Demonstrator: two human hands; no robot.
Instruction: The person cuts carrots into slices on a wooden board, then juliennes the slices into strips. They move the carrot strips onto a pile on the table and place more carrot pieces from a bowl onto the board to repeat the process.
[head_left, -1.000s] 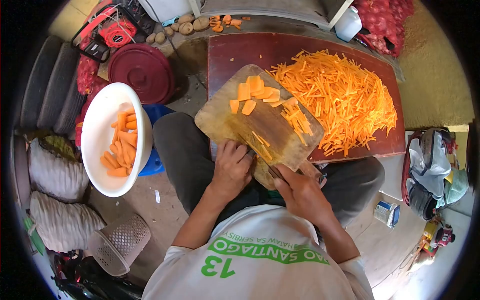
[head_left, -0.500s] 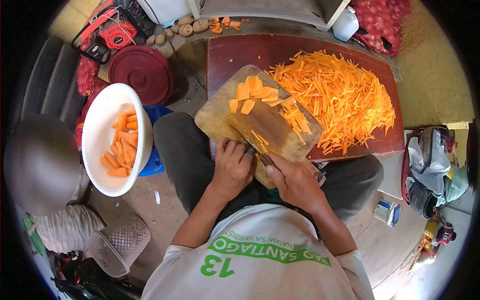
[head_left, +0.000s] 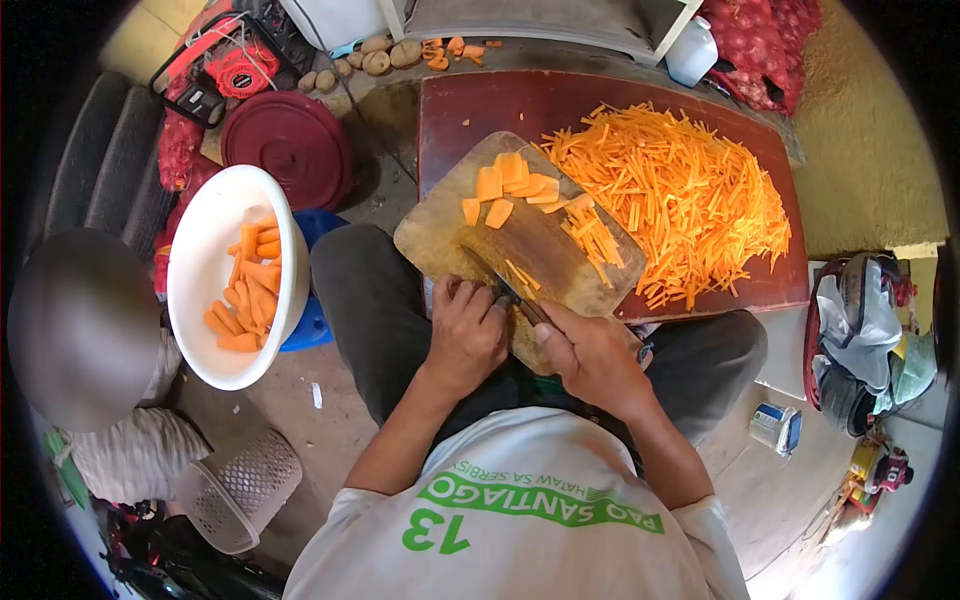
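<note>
Red table point(head_left: 462, 112) is bearing a heap of carrot strips point(head_left: 675, 205); a board point(head_left: 432, 232) is overlapping its near left corner. Right hand point(head_left: 595, 362) is gripping the knife point(head_left: 501, 280) by its handle, the blade slanting beside the left hand point(head_left: 465, 342), whose fingers are curling at the board's near edge; whether they are gripping anything cannot be told. Even cutting is probably calling for tucked fingertips. Slices point(head_left: 490, 183) are lying toward the board's far corner, the heap is crowding its far right edge, and bare wood is showing at its left corner, toward which the tip is pointing.

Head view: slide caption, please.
Left hand at a wooden cutting board, right hand holding a knife, beside heaped carrot strips.
</note>
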